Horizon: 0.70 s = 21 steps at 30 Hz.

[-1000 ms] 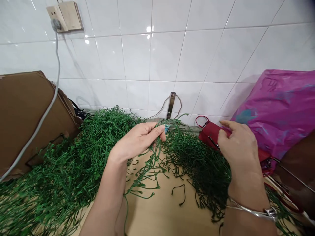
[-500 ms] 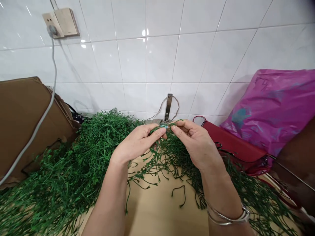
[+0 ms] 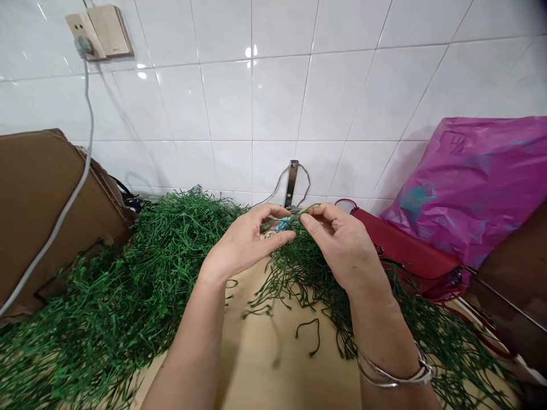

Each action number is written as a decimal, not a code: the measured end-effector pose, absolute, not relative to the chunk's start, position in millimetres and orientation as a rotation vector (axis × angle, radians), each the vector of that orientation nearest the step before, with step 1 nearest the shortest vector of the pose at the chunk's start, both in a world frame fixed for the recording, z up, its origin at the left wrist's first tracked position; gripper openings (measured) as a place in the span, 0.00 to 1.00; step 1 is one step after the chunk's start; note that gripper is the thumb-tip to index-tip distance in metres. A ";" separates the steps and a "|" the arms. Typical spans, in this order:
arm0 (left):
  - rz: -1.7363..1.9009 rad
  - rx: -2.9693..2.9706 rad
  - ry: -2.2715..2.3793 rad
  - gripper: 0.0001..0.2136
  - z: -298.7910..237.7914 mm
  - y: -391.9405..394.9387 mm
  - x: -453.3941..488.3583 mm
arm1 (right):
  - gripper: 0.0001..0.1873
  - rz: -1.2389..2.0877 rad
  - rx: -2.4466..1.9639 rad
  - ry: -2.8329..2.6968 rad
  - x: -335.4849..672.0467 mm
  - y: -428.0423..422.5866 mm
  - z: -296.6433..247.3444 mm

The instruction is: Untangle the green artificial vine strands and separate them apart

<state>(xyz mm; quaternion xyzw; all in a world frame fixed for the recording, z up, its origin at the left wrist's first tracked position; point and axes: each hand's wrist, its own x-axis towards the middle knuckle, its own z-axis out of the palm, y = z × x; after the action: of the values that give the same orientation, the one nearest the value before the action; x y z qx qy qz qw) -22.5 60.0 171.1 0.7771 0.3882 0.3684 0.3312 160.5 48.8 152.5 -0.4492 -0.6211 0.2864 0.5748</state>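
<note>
My left hand (image 3: pixel 245 242) is raised over the table with thumb and forefinger spread apart. Near that gap is a small light-blue thing (image 3: pixel 282 223); its kind and what supports it cannot be made out. My right hand (image 3: pixel 342 245) pinches a thin green plastic stem (image 3: pixel 314 206) between thumb and fingers, beside the left fingertips. Beyond and below the hands spreads a dark heap of green stems (image 3: pixel 305 265). A larger, brighter pile of green stems (image 3: pixel 171 256) is to the left of my left hand.
A cardboard box (image 3: pixel 38 210) stands at the left, with a grey cable (image 3: pixel 70 205) hanging before it. At the right are a red handbag (image 3: pixel 410 245) and a purple plastic bag (image 3: pixel 482 188). A metal bracket (image 3: pixel 291 183) is on the tiled wall. One loose stem lies on the table (image 3: pixel 277 364).
My left thumb and forefinger have parted from their pinch, and green stems below them have dropped away. My right hand keeps its pinch. The view has shifted slightly.
</note>
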 end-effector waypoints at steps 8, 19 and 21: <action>0.882 1.845 0.853 0.12 169.2 67.5 -22.8 | 0.06 0.332 -1.167 -1.650 169.3 50.6 154.0; 0.876 1.794 0.868 0.21 168.6 65.8 -28.5 | 0.05 0.148 -1.182 -1.593 156.9 57.7 141.9; 0.888 1.825 0.884 0.23 169.5 63.7 -27.3 | 0.05 0.093 -1.254 -1.581 156.7 57.8 141.8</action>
<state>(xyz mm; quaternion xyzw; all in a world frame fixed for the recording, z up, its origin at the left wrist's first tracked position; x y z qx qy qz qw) -27.3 63.7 169.5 0.7372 0.3573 0.3588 0.4474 156.7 57.8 141.8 -0.5259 -0.6627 0.0391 0.5318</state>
